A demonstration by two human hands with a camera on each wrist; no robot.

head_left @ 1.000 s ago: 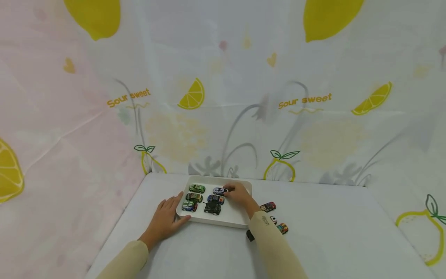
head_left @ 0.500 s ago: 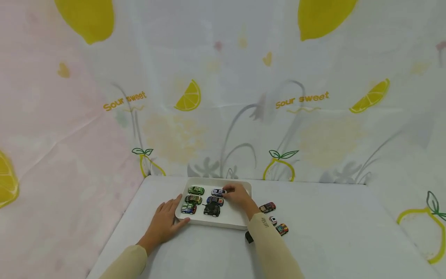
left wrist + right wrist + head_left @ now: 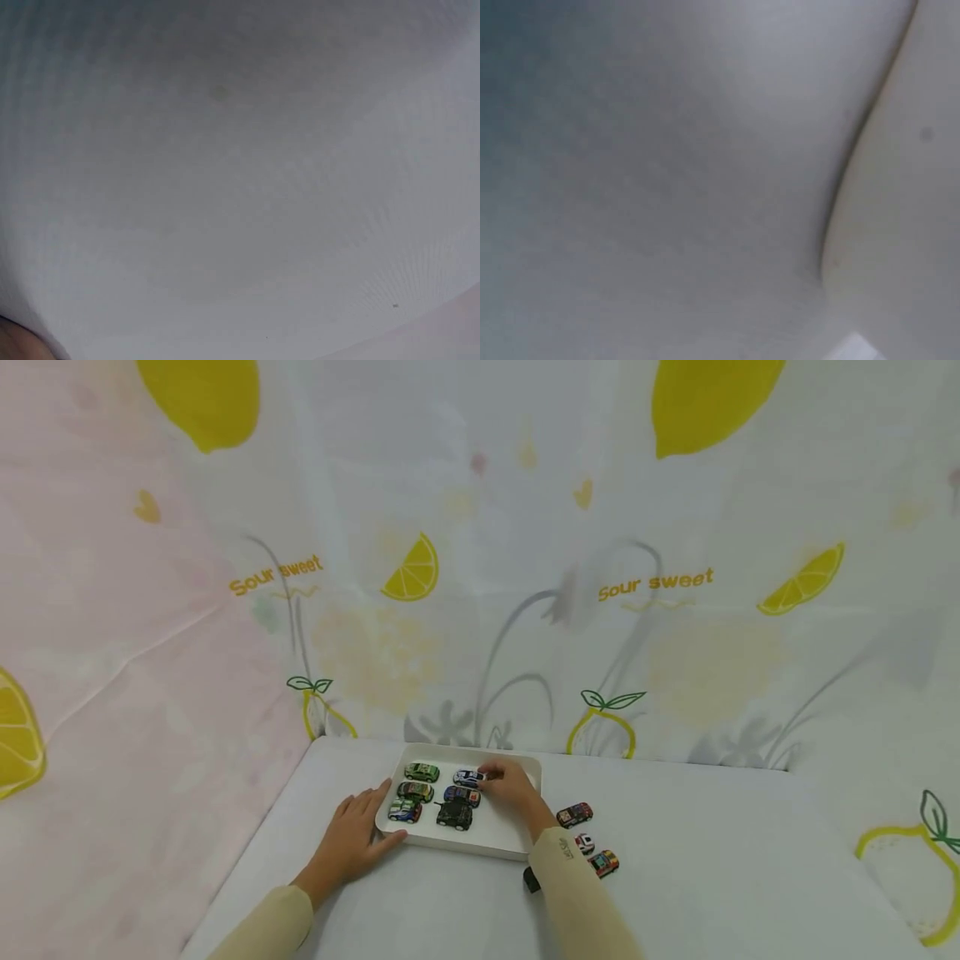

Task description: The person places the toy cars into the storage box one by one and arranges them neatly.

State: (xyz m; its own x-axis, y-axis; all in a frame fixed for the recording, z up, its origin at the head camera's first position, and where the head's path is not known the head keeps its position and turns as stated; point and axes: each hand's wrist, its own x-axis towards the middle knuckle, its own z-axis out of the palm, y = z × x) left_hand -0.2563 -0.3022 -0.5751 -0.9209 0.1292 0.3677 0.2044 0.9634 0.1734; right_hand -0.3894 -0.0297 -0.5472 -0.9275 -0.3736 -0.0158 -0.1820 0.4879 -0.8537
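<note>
In the head view a white tray (image 3: 491, 837) holds two columns of small toy cars. My right hand (image 3: 512, 787) reaches over the tray and pinches the rear end of a white and blue toy car (image 3: 468, 778) at the top of the second column. Below that car sit a blue toy car (image 3: 462, 797) and a black toy tank (image 3: 454, 815). The left column has a green car (image 3: 422, 772), a green and yellow car (image 3: 415, 791) and a green, white and blue car (image 3: 405, 811). My left hand (image 3: 352, 835) rests with straight fingers against the tray's left end, thumb at the front edge.
Right of the tray, on the white table (image 3: 697, 860), lie a dark red car (image 3: 574, 814), a white and red car (image 3: 585, 842) and an orange and green car (image 3: 604, 863). A black toy (image 3: 531, 880) is partly hidden by the right sleeve. A lemon-print cloth (image 3: 480, 635) hangs behind.
The white and blue car has shifted slightly left in the tray, with the right hand on it. The left hand stays at the tray's left end.
</note>
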